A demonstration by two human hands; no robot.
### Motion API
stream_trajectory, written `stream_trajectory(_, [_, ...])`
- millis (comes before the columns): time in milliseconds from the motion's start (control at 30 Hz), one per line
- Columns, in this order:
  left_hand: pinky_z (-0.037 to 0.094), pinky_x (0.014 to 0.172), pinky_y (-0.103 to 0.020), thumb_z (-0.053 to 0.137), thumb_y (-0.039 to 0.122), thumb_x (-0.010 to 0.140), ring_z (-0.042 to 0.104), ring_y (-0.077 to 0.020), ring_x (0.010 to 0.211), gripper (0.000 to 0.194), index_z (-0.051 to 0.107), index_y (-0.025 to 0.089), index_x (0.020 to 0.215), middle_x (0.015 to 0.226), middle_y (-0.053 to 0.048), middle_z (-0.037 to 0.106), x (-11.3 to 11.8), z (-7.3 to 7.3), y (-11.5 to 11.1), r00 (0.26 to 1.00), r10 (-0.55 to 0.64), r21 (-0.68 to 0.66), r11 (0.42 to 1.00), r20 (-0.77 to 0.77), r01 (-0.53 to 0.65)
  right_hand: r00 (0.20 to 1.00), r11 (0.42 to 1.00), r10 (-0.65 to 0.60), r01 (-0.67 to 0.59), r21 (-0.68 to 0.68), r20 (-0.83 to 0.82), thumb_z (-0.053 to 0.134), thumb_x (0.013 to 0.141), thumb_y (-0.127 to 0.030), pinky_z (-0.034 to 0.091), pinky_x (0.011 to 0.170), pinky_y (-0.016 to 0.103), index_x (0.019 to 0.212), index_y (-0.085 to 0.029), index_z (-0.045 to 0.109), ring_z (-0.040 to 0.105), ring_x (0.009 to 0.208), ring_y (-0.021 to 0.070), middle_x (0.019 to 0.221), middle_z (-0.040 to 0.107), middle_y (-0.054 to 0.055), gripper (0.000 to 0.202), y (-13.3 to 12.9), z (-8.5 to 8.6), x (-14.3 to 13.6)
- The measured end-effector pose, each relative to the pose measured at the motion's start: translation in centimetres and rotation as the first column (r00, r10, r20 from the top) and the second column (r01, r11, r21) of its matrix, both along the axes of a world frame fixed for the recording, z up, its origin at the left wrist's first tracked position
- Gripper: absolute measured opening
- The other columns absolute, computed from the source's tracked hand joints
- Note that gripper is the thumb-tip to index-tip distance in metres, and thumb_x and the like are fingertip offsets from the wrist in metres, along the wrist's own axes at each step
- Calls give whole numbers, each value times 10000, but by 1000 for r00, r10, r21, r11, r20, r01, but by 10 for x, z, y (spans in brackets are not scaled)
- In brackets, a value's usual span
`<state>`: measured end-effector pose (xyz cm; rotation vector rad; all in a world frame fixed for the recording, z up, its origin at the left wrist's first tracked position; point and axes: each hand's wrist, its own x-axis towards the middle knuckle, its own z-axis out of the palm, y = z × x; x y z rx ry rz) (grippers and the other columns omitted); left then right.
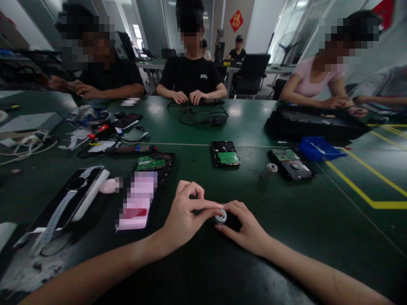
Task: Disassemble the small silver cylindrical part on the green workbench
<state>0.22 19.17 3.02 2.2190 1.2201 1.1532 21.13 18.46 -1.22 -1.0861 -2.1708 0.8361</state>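
Note:
A small round silver metal part (220, 216) is between my two hands, just above or on the dark green table. My left hand (190, 212) has its thumb and index finger pinched at the top of this part; whatever small thing may be between the fingertips is too small to make out. Around the part's right side curve the thumb and fingers of my right hand (243, 224), closed on it. Beyond my hands lies a hard drive with a green circuit board (228, 158). A silver cylinder (271, 168) stands to the right, beside another hard drive (295, 166).
At left are a pink-screened phone (138, 201), a watch (78, 183) on a box, an electric screwdriver (127, 150) and a hard drive (165, 163). A blue bag (319, 148) and black casing (318, 123) are at right. Several people sit across the table (254, 118), one handling black cables (203, 114).

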Motion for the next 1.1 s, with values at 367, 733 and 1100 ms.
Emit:
stream_trajectory(367, [397,727,-318,707,343,796,437,-197,846,103,765,346,881,806,-30,516,1,-11,8,992,-118,-113,987,-52,111,1000,1000,17,-17,-7,-17,662,836,-325,442,886,381,1133,-249,582,571,995,213,1068,655,50,316,0,1,0])
stream_trajectory(733, [353,984,-450,356,625,903,399,-278,1204,655,272,304,1468,1361,-107,461,-4,-11,5,977,-176,-209,958,118,197,1000,1000,16,-17,-24,-20,664,831,-328,445,899,397,1153,-255,576,571,1011,219,1116,652,49,341,0,4,0])
stream_trajectory(1100, [214,317,-211,293,576,950,277,-101,269,478,496,228,692,315,90,296,-10,9,16,638,287,-292,951,715,-101,1000,1000,19,-19,-15,8,651,839,-350,444,918,390,1182,-262,574,576,1034,212,1160,651,45,362,0,5,1])
